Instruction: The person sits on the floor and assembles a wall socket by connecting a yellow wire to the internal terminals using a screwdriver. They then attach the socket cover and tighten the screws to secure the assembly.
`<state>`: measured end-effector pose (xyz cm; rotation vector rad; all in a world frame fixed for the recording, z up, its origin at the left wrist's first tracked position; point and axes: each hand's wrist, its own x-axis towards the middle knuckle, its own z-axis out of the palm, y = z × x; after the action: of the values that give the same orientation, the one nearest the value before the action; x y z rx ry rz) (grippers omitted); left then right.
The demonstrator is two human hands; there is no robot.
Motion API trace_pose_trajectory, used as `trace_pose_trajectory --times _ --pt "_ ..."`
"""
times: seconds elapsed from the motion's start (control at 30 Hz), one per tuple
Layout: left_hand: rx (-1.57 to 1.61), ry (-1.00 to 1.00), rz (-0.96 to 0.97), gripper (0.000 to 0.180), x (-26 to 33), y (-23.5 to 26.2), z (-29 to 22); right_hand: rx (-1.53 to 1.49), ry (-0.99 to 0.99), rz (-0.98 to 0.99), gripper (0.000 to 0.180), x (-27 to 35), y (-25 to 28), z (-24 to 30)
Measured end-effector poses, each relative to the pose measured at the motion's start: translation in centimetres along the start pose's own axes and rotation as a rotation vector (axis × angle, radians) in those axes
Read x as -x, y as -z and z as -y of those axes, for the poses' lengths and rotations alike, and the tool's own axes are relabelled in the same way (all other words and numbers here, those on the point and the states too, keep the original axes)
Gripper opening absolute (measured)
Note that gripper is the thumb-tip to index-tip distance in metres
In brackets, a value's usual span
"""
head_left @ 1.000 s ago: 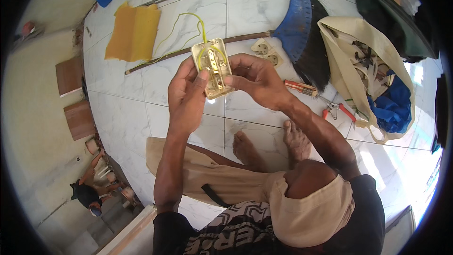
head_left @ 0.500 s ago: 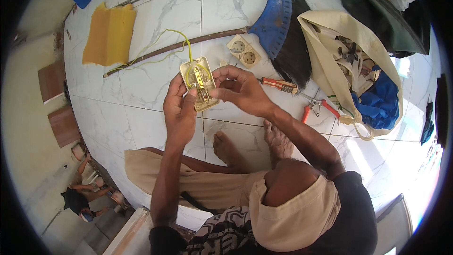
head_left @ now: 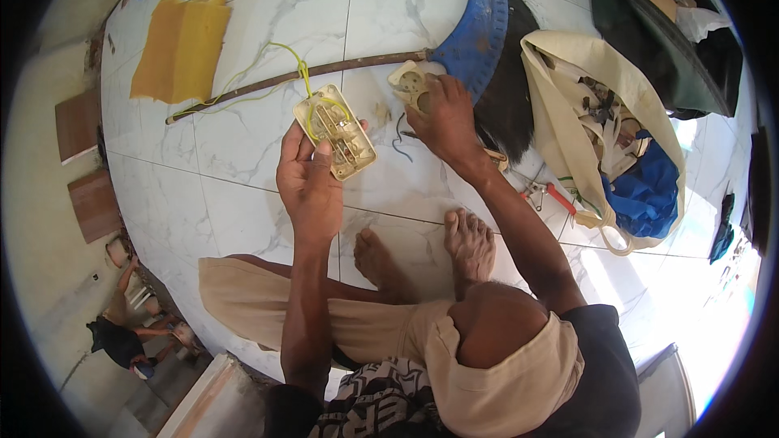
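Left hand [head_left: 312, 188] clasps a cream rectangular plastic box [head_left: 335, 133]; to its right, the right hand [head_left: 446, 122] curls over a cream two-socket plastic plate [head_left: 411, 82], grip unclear.

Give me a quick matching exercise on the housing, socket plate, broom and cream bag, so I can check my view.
1. Housing
2. Socket plate
3. Broom
4. Cream bag

A. Partly covered by the right hand
B. Holding blue cloth
C. In the left hand
D. Blue and black

Pairs: 1-C, 2-A, 3-D, 4-B
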<state>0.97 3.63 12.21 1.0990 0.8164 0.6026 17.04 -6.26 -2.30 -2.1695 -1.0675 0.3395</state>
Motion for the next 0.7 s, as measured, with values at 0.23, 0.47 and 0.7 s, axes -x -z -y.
trace_pose_trajectory --times 0.23,0.47,0.7 --pt "0.168 0.006 0.024 0.052 -0.3 -0.2 -1.6 -1.256 -0.451 0.397 0.057 0.1 5.7 0.6" --pt "0.374 0.196 0.051 0.063 -0.8 0.3 -1.3 -1.650 -0.407 0.533 0.050 -0.1 8.5 3.2" --pt "0.606 0.328 0.093 0.060 -0.4 0.2 -0.4 -1.810 -0.505 0.639 0.046 0.5 7.0 3.7"
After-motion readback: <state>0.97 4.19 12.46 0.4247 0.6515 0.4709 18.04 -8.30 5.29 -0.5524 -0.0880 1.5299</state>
